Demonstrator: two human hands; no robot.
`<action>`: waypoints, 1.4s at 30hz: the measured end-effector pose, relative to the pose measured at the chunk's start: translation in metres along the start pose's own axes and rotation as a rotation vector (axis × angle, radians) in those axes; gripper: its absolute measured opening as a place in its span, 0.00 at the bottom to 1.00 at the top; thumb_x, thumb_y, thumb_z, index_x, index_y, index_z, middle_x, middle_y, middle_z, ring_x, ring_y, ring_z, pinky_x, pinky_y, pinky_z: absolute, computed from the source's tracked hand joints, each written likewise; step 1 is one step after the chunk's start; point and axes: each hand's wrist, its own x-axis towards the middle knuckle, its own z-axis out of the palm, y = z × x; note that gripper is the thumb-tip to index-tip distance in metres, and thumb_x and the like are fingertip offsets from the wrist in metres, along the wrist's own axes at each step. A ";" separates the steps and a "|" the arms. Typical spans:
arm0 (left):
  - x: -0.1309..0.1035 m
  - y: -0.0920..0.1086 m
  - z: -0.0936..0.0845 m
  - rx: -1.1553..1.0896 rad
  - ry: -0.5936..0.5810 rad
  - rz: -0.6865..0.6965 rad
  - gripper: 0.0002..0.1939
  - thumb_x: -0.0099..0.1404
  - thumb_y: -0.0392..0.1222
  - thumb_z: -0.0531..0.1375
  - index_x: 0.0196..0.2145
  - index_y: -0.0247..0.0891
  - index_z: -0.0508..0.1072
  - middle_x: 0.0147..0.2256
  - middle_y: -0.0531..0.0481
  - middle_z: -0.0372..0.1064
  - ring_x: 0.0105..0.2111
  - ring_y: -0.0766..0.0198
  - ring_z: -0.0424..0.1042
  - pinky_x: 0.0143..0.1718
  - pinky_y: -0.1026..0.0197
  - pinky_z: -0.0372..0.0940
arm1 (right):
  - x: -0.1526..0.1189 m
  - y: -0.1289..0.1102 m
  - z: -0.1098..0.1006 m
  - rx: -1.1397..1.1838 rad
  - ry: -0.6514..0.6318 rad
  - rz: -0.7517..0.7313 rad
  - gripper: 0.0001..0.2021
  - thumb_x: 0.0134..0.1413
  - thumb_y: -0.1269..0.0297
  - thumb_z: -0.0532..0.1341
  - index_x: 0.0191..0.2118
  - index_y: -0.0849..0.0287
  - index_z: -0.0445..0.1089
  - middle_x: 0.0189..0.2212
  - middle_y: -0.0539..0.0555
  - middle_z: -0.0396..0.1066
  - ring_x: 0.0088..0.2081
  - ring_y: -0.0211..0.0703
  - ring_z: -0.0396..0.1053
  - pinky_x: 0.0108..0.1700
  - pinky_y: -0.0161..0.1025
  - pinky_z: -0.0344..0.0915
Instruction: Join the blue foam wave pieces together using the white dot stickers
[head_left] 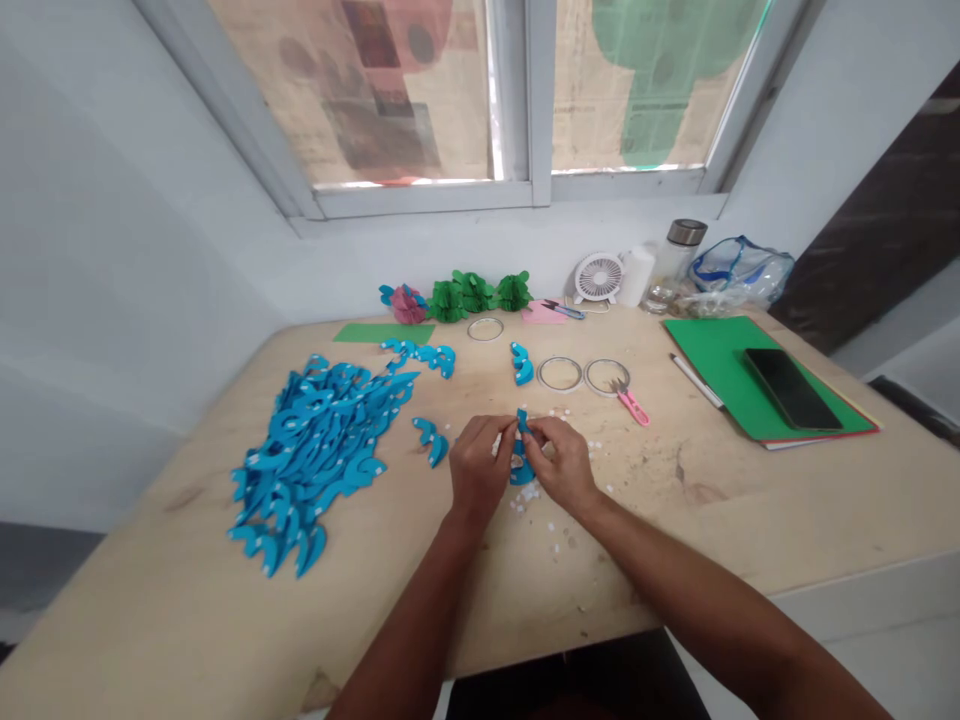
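Between my two hands is a curved blue paper cutout, partly hidden by the fingers. My left hand pinches it from the left side, and my right hand pinches it from the right, the fingertips almost meeting near its upper part. Small white scraps lie on the table around it. Left of my hands rests a single blue cutout with white patches. Another blue cutout lies just beyond my fingers. A large heap of similar blue cutouts spreads over the left of the table.
Tape rings and pink-handled snips lie beyond my right hand. Along the wall stand green paper honeycomb shapes, a small white fan and a glass bottle. A phone rests on green sheets at right.
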 end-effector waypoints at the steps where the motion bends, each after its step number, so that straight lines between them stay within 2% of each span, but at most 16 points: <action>1: 0.000 0.000 0.000 -0.009 -0.001 -0.006 0.09 0.62 0.39 0.53 0.31 0.37 0.73 0.30 0.46 0.72 0.33 0.61 0.70 0.37 0.60 0.63 | 0.000 0.000 0.000 0.006 0.003 0.009 0.08 0.52 0.65 0.54 0.33 0.57 0.71 0.25 0.53 0.69 0.28 0.42 0.64 0.35 0.38 0.61; 6: -0.001 0.003 0.000 -0.056 -0.017 -0.082 0.09 0.61 0.39 0.54 0.32 0.37 0.73 0.31 0.45 0.73 0.34 0.61 0.71 0.38 0.60 0.63 | 0.000 -0.001 0.000 0.098 -0.001 0.089 0.08 0.51 0.64 0.55 0.33 0.58 0.70 0.24 0.52 0.68 0.28 0.40 0.64 0.34 0.37 0.61; 12: 0.002 0.003 -0.003 -0.222 -0.040 -0.354 0.09 0.57 0.42 0.56 0.33 0.38 0.74 0.31 0.48 0.74 0.31 0.62 0.71 0.36 0.61 0.64 | 0.005 0.009 0.004 0.356 0.062 0.346 0.10 0.47 0.59 0.58 0.30 0.60 0.70 0.19 0.47 0.63 0.22 0.35 0.58 0.25 0.32 0.58; 15: 0.005 0.002 -0.004 -0.338 -0.082 -0.442 0.09 0.54 0.44 0.59 0.31 0.38 0.75 0.29 0.50 0.74 0.30 0.62 0.71 0.34 0.62 0.64 | 0.008 0.014 0.005 0.493 0.092 0.447 0.12 0.46 0.56 0.59 0.31 0.61 0.69 0.18 0.47 0.63 0.20 0.34 0.57 0.22 0.31 0.55; 20: 0.006 0.007 0.001 -0.494 -0.188 -0.547 0.10 0.51 0.45 0.62 0.30 0.37 0.75 0.28 0.50 0.74 0.27 0.64 0.70 0.30 0.63 0.64 | 0.009 0.016 0.007 0.593 0.087 0.453 0.11 0.44 0.57 0.60 0.30 0.60 0.69 0.19 0.48 0.65 0.20 0.34 0.60 0.23 0.32 0.57; 24: 0.006 0.008 0.001 -0.616 -0.167 -0.678 0.11 0.48 0.44 0.63 0.29 0.35 0.74 0.25 0.50 0.72 0.24 0.65 0.70 0.26 0.65 0.64 | 0.010 0.016 0.008 0.611 0.100 0.435 0.10 0.45 0.59 0.60 0.30 0.60 0.70 0.22 0.50 0.69 0.24 0.37 0.65 0.27 0.34 0.61; 28: 0.016 -0.004 -0.004 -0.578 -0.041 -0.749 0.12 0.47 0.44 0.63 0.29 0.34 0.73 0.21 0.51 0.70 0.22 0.67 0.68 0.22 0.67 0.60 | 0.011 0.016 0.007 0.601 0.159 0.459 0.09 0.47 0.61 0.58 0.32 0.60 0.70 0.24 0.51 0.71 0.28 0.40 0.68 0.30 0.35 0.63; 31: 0.035 -0.022 -0.001 -0.513 0.002 -0.784 0.12 0.45 0.43 0.63 0.28 0.33 0.73 0.20 0.50 0.70 0.21 0.66 0.68 0.19 0.68 0.59 | 0.011 0.015 0.006 0.604 0.178 0.465 0.08 0.47 0.62 0.57 0.32 0.60 0.70 0.24 0.51 0.71 0.28 0.40 0.68 0.30 0.35 0.63; 37: 0.084 -0.057 0.032 -0.257 -0.062 -0.846 0.11 0.48 0.42 0.58 0.28 0.32 0.73 0.22 0.50 0.70 0.20 0.67 0.68 0.17 0.68 0.59 | 0.009 0.013 0.008 0.576 0.152 0.451 0.09 0.46 0.65 0.56 0.33 0.60 0.70 0.24 0.51 0.70 0.27 0.39 0.67 0.30 0.34 0.62; 40: 0.098 -0.066 0.046 -0.186 -0.105 -0.837 0.09 0.49 0.40 0.57 0.27 0.32 0.73 0.18 0.51 0.68 0.17 0.68 0.65 0.16 0.68 0.57 | 0.009 0.015 0.009 0.547 0.130 0.448 0.09 0.46 0.65 0.56 0.33 0.60 0.70 0.22 0.50 0.70 0.25 0.38 0.66 0.28 0.34 0.61; 42: 0.100 -0.071 0.050 -0.129 -0.156 -0.833 0.08 0.49 0.39 0.57 0.25 0.32 0.74 0.16 0.52 0.66 0.16 0.67 0.65 0.16 0.68 0.57 | 0.009 0.017 0.009 0.549 0.119 0.451 0.09 0.46 0.65 0.56 0.33 0.60 0.70 0.22 0.50 0.70 0.25 0.38 0.65 0.28 0.33 0.61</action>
